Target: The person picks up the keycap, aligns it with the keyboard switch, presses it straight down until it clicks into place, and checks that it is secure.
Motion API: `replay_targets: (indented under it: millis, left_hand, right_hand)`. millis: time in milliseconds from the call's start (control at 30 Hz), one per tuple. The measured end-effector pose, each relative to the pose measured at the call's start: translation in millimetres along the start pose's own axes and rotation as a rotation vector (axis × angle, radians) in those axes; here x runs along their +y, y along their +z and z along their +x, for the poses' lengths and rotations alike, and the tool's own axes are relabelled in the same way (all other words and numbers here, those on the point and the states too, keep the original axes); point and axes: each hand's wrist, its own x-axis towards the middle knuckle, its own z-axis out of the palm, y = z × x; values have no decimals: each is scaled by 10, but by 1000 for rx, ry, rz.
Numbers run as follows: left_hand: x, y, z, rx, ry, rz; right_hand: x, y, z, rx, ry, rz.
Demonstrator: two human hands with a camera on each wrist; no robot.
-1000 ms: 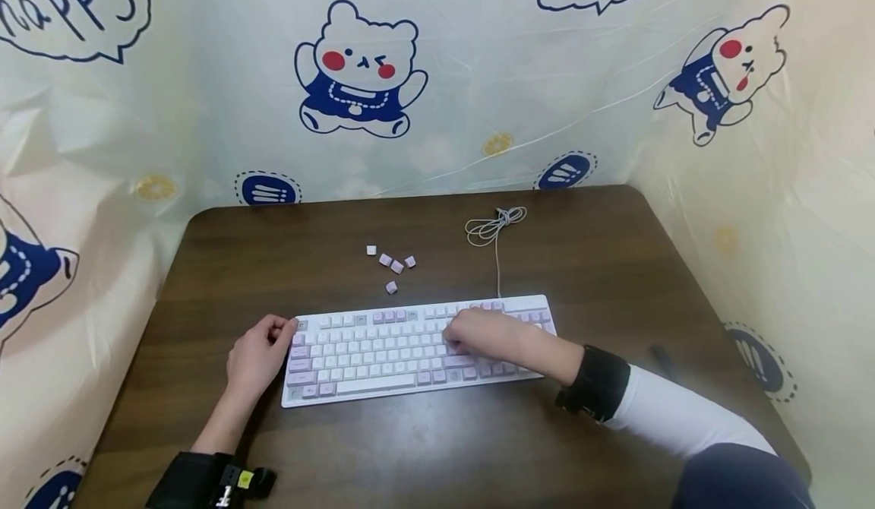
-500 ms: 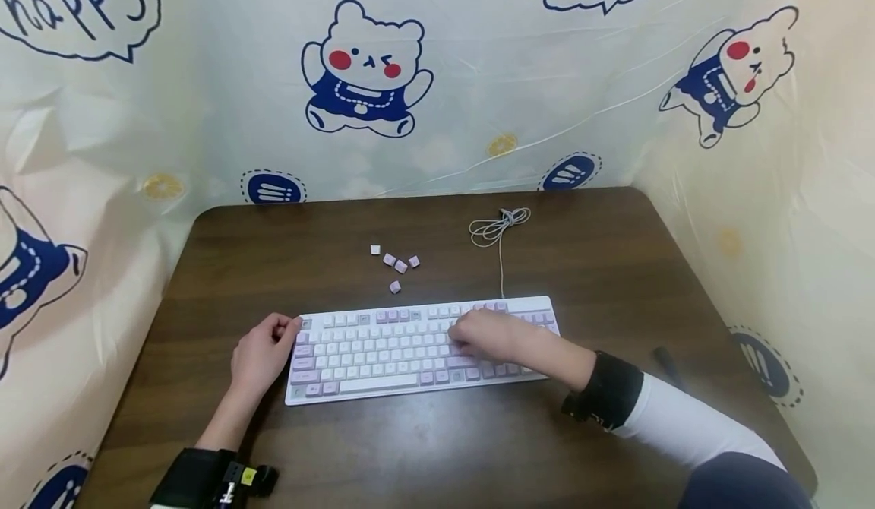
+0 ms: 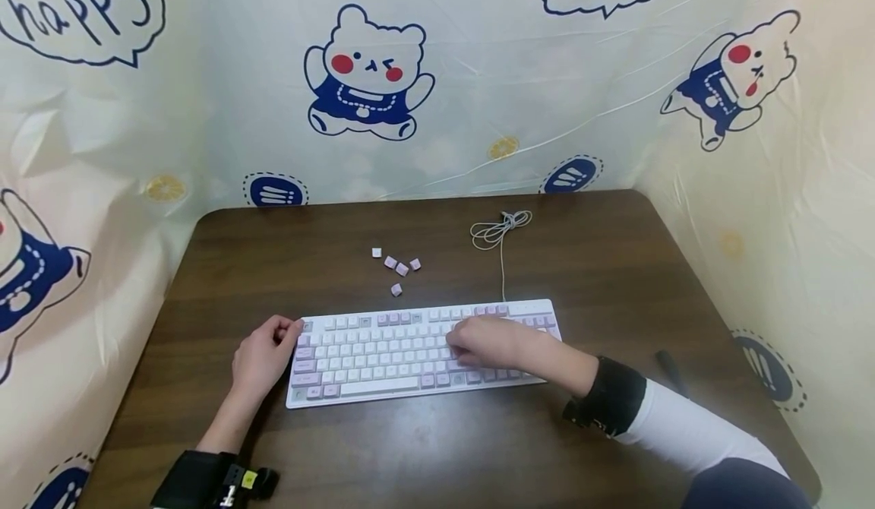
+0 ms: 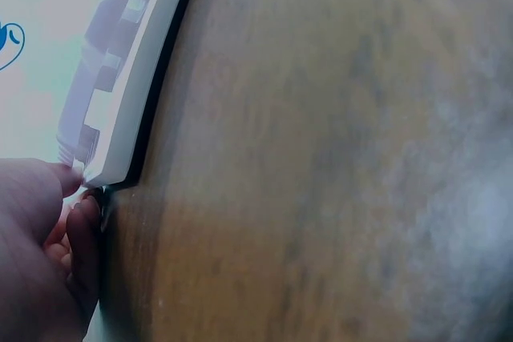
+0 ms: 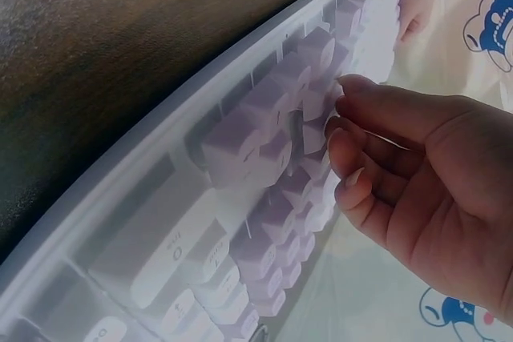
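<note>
You face a dark wood bench (image 3: pixel 273 433) walled on three sides by cream plastic sheeting (image 3: pixel 205 99) printed with cartoon bears (image 3: pixel 369 72).
</note>
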Motion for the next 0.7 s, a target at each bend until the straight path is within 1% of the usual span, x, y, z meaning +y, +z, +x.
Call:
replay_targets:
  millis: [167,433,567,700]
  left_hand:
    - [5,0,-4,-5,-5,-5]
    - [8,-13,-9,15,18,5]
    - [2,-14,-8,10,16,3]
    - [-7,-10,-10,0,15,3]
  right_hand:
    - [5,6,-9,3,-5,11]
    - [2,2,-17,6,-11,37]
    - [28,-13,19,7,-23,19]
    - [72,-91,105,26,-46,9]
